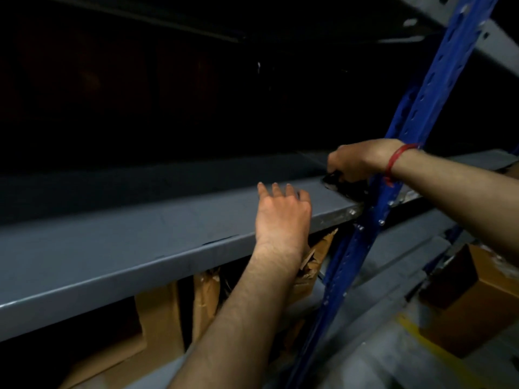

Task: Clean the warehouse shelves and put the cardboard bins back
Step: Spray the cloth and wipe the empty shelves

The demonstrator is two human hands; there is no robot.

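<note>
The right hand [355, 164], a red thread [397, 158] round its wrist, is curled tight on a dark object [341, 188], a cloth or a brush, I cannot tell which. It presses this down on the far right end of the grey shelf [140, 242], just beside the blue upright [362, 248]. The left hand [283, 217] lies on the shelf's near edge, fingers straight and spread, holding nothing; it looks like a brace. The shelf seems bare, though its far part is lost in the dark.

The cardboard bins [160, 313] stand on the level below, under the left arm, their tops torn and ragged. Another box [477, 304] sits low to the right.

From here I'd worry about knuckles catching the upright's bolts, dirt being swept off the near edge into the open bins, and the far corner being missed in that gloom.
</note>
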